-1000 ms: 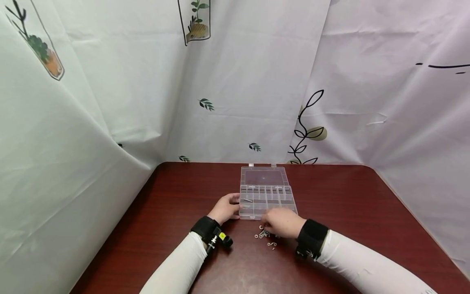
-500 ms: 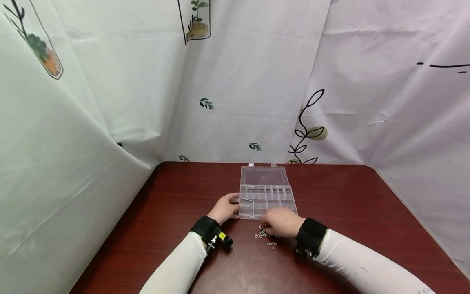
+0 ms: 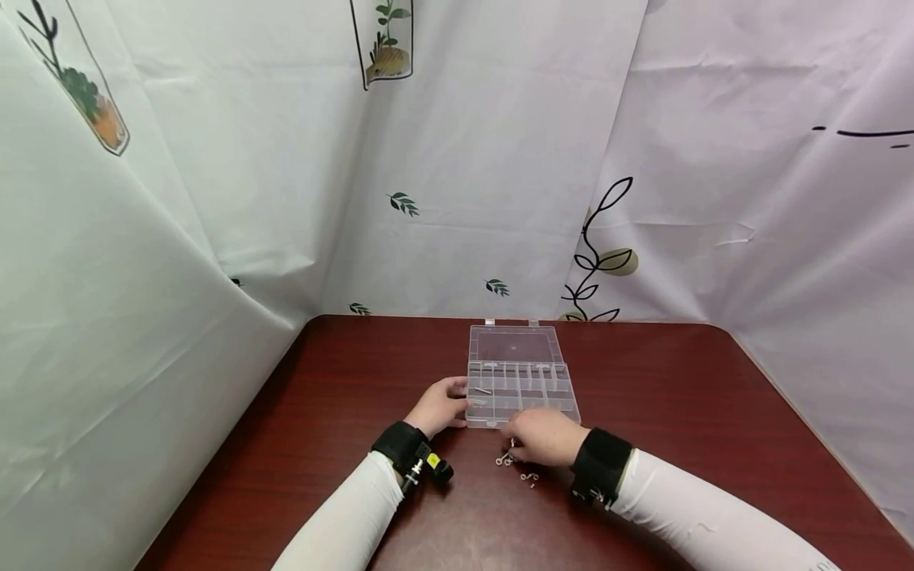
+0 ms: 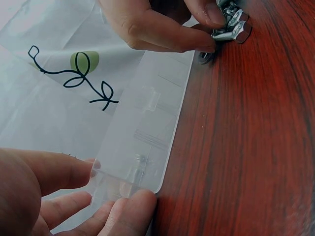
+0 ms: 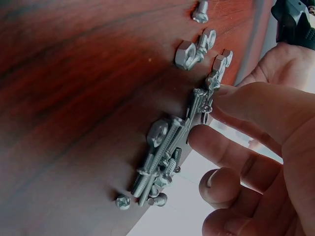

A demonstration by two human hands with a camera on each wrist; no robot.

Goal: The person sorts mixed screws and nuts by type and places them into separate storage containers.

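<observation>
An opened clear plastic compartment box (image 3: 524, 422) lies on the table. My left hand (image 3: 437, 406) grips its near left corner, thumb at the front wall and fingers along the left side. Just before the box's front edge, my right hand (image 3: 548, 436) bends down over a pile of metal screws (image 5: 160, 152) and hex nuts. In the right wrist view, thumb and index fingertips are right at the pile's upper end; I cannot tell whether they pinch a screw. A hex nut (image 5: 185, 54) and a small screw (image 5: 201, 12) lie apart from the pile.
The box's lid (image 3: 514, 346) is laid back behind it. Inside the left compartments are a long metal piece (image 3: 483, 390) and other small pieces. The dark red table (image 3: 357, 357) meets printed white cloth (image 3: 457, 159) at the back and sides.
My right hand has shifted slightly left and toward me over the pile, covering more of the screws and nuts. My left hand keeps its hold on the box.
</observation>
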